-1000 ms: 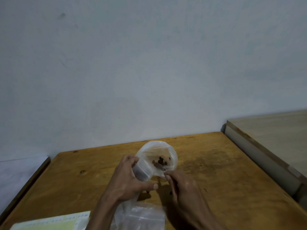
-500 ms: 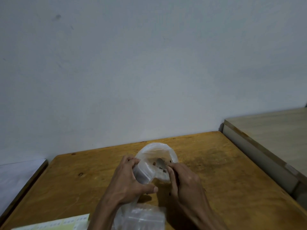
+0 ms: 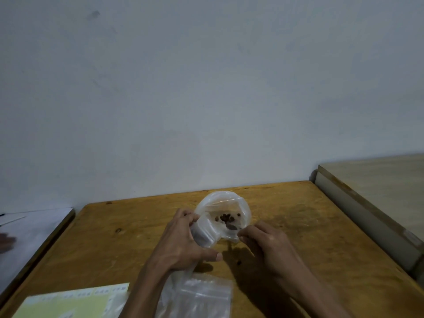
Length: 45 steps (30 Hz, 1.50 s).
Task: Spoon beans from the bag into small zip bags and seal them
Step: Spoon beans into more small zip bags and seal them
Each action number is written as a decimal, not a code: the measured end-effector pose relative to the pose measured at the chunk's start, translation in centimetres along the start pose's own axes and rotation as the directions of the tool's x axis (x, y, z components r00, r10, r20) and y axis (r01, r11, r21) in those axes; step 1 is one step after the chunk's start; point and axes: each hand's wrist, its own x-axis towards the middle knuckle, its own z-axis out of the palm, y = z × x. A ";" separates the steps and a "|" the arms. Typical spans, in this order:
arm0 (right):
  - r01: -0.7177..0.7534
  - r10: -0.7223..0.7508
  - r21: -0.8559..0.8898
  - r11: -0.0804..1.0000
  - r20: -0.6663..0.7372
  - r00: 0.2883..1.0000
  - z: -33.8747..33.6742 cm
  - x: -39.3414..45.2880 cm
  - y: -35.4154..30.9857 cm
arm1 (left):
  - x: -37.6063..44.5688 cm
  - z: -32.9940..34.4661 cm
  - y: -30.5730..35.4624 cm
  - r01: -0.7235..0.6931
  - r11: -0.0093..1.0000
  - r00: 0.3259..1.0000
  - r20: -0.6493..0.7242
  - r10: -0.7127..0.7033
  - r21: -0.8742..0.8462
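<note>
now left fingers [image 3: 187, 216] grip the bag [image 3: 226, 205]; right fingers [image 3: 246, 234] pinch its rim.

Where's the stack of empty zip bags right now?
In the head view the zip bags lie flat on the table at the bottom edge, just below the left hand, right of the yellow sheet.

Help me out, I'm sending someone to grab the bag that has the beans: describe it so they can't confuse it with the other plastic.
On the orange-brown wooden table, look near the middle toward the wall, between the left hand and right hand. The bean bag is the puffed, open-mouthed clear bag with a few dark beans inside. The small zip bags lie flat at the near edge.
</note>
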 end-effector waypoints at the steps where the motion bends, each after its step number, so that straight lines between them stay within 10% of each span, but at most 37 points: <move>1: 0.004 -0.004 -0.008 1.000 -0.008 1.000 0.1 0.2 0.0 | 0.0 0.0 0.1 0.000 1.000 1.000 0.000 0.000 -0.004; 17: -0.156 0.164 0.153 0.976 -0.042 0.986 3.6 2.8 -2.3 | -0.1 0.2 0.4 -0.008 1.000 1.000 0.011 0.007 0.011; 27: -0.237 0.238 0.031 0.971 -0.192 0.952 2.7 0.3 -0.9 | -0.2 0.4 0.5 0.010 1.000 1.000 -0.016 -0.010 -0.030; 32: -0.248 0.255 -0.201 0.948 0.006 0.967 3.9 -1.4 -1.7 | -0.2 0.7 1.0 -0.012 1.000 1.000 -0.017 0.012 -0.006; 41: -0.317 0.317 -0.045 0.947 -0.007 0.948 4.1 -1.3 -2.5 | -0.4 0.8 0.9 -0.031 0.999 0.999 -0.030 0.032 0.022; 45: -0.487 0.536 0.253 0.836 -0.183 0.824 4.2 -0.4 -2.9 | -0.3 0.9 1.0 -0.056 0.998 0.998 -0.039 0.057 0.024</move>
